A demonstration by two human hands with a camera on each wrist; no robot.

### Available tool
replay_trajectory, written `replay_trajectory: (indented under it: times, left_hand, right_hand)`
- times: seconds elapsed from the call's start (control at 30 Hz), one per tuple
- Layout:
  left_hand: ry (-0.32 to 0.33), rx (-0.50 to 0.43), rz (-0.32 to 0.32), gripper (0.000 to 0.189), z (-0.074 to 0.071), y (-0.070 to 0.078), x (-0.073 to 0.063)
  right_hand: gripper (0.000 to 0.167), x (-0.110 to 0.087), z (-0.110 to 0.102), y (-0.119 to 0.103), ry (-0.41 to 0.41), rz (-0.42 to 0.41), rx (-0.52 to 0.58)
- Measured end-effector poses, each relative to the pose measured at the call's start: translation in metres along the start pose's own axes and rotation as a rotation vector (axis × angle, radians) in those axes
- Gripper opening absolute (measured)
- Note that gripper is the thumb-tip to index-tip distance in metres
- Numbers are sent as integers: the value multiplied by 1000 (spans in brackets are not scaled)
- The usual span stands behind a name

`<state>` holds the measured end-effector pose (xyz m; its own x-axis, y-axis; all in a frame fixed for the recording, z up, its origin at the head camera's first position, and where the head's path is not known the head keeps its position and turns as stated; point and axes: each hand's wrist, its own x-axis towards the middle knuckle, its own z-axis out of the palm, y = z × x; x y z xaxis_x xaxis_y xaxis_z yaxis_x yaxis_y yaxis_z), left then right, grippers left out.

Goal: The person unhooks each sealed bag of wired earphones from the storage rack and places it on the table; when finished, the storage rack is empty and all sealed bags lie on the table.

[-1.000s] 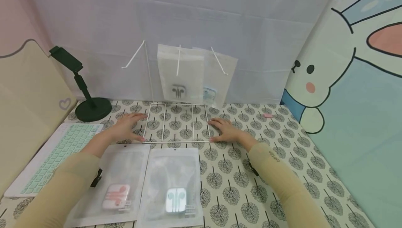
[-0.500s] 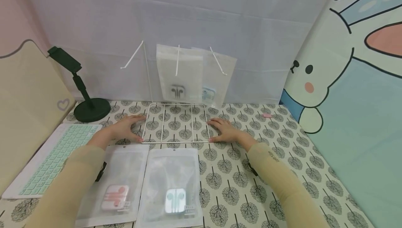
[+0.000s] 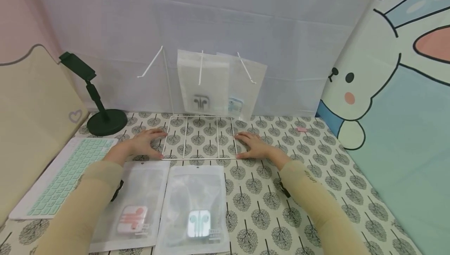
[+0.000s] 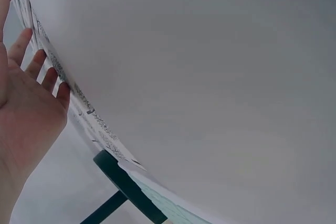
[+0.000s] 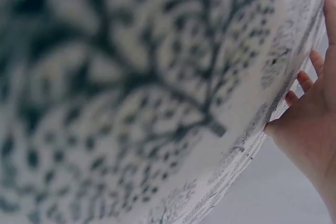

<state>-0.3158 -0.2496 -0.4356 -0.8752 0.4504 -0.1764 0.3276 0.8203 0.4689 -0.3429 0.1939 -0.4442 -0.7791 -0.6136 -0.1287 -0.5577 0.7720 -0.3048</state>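
Note:
A white wire display rack (image 3: 200,159) stands on the patterned cloth, its flat base lying towards me. At the base's left side, my left hand (image 3: 145,145) touches the wire with thumb and fingertips spread. My right hand (image 3: 254,145) rests likewise against the right side. Both hands also show in the wrist views, the left hand (image 4: 31,103) and right hand (image 5: 310,124) with fingers extended. From the rack's hooks hang a frosted bag with dark earphones (image 3: 201,102) and another frosted bag (image 3: 254,75) with a blue-white case. The left hook (image 3: 150,63) carries nothing.
In front lie two flat zip bags, one with pink earphones (image 3: 132,219), the other with white-and-teal earphones (image 3: 199,223). A green-and-white keyboard (image 3: 66,173) and a dark green phone stand (image 3: 107,122) are at left. A small pink piece (image 3: 301,129) lies at right.
My left forearm has swung slightly to the right. Both hands stay at the sides of the rack's base, and the head view has shifted a little.

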Motion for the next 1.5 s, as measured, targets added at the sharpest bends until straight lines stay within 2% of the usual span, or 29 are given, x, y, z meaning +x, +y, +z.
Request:
replay_trajectory:
  times: [0.13, 0.27, 0.5, 0.7, 0.97, 1.2, 1.33, 1.5]
  left_hand:
    - [-7, 3, -16, 95, -1, 3, 0]
    - [-9, 20, -11, 94, -1, 3, -1]
    - [-9, 3, -34, 97, 0, 6, -3]
    - [3, 28, -30, 97, 3, 3, -4]
    - [3, 68, -20, 97, 3, 4, -3]
    - [-6, 42, -32, 97, 5, 3, 0]
    - [-6, 38, -31, 97, 6, 2, -1]
    - [1, 50, -24, 96, 5, 1, -2]
  right_hand:
    - [86, 0, -1, -1, 14, -2, 26]
    - [80, -1, -6, -7, 73, -10, 94]
    - [60, -5, -31, -34, 287, -28, 166]
    - [55, -1, -53, -53, 459, -18, 257]
    - [47, 22, -74, -68, 709, 1, 419]
    - [37, 53, -82, -77, 936, -54, 546]
    - [33, 66, -82, -81, 999, -62, 650]
    - [30, 74, -78, -85, 1002, -17, 723]
